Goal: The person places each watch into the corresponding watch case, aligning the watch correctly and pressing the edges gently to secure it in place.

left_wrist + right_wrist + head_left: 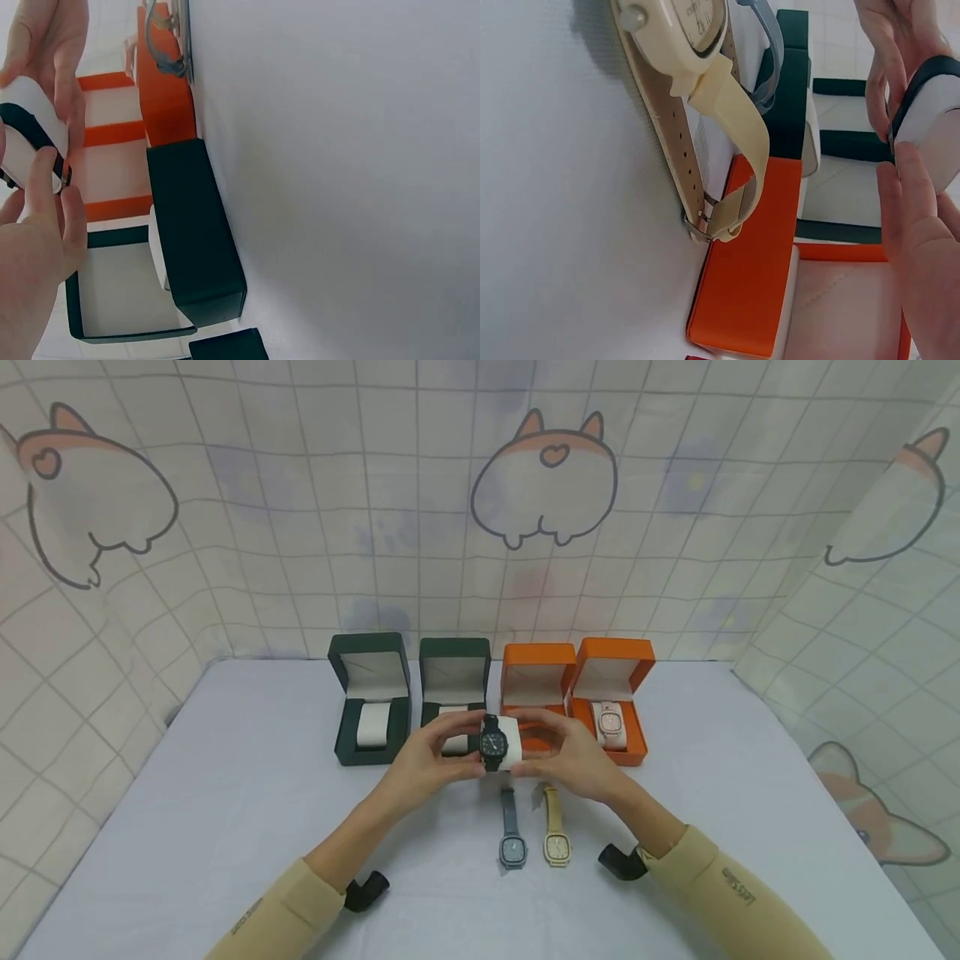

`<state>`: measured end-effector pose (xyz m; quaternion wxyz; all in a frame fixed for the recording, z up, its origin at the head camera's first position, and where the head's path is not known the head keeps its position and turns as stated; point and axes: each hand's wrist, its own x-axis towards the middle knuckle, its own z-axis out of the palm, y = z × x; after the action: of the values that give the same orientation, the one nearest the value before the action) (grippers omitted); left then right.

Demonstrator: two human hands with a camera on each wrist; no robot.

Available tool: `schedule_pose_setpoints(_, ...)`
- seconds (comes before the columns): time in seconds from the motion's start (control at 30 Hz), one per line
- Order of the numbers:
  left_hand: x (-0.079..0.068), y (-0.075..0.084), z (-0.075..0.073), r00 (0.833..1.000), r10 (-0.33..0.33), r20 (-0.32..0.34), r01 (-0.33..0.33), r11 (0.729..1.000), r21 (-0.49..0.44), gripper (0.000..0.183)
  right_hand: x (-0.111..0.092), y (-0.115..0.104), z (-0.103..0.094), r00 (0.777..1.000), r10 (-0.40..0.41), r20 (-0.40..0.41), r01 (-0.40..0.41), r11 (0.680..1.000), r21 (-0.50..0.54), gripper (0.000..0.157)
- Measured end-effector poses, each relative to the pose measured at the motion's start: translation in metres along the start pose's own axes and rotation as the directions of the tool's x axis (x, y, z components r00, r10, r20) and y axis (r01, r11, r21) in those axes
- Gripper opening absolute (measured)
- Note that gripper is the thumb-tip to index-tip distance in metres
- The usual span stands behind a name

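Observation:
A black watch (492, 743) with a dark square face wraps a white watch cushion (513, 743), held up above the table in front of the boxes. My left hand (432, 756) grips it from the left, fingers along the top and thumb below, at the black strap. From the right, my right hand (572, 754) holds the cushion's other end. In the left wrist view the strap crosses the cushion (30, 94) under my fingertips. Below the hands lie a blue-grey watch (513, 850) and a pale yellow watch (557, 847), straps pointing away from me.
Two open green boxes (342, 727) and two open orange boxes (637, 739) stand in a row at the back. White cushions sit in both green ones. A light pink watch (611, 722) is in the right orange box. My hands partly hide the middle boxes.

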<state>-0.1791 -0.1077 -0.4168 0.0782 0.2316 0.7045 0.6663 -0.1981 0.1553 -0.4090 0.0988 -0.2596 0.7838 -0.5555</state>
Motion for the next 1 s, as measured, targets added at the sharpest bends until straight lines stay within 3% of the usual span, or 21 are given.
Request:
schedule_pose_setpoints(0.37, -0.0011, 0.0015, -0.0020, 0.999, 0.028, 0.037, -0.028, 1.000, 0.010, 0.072, 0.0032, 0.0000, 0.0027, 0.999, -0.037, 0.019, 0.036, 0.997, 0.064, 0.073)
schedule_pose_setpoints(0.63, -0.0017, 0.0006, -0.0012, 1.000, -0.008, -0.005, 0.008, 0.999, 0.052, 0.075, 0.0032, 0.0028, 0.0018, 0.997, -0.057, 0.049, 0.052, 0.994, 0.092, 0.072)
schedule_pose_setpoints(1.0, 0.0017, -0.0025, 0.0052, 0.999, 0.048, -0.005, -0.047, 0.996, 0.073, 0.077, 0.0005, 0.0054, -0.0009, 0.998, -0.055, 0.036, 0.052, 0.994, 0.093, 0.072)
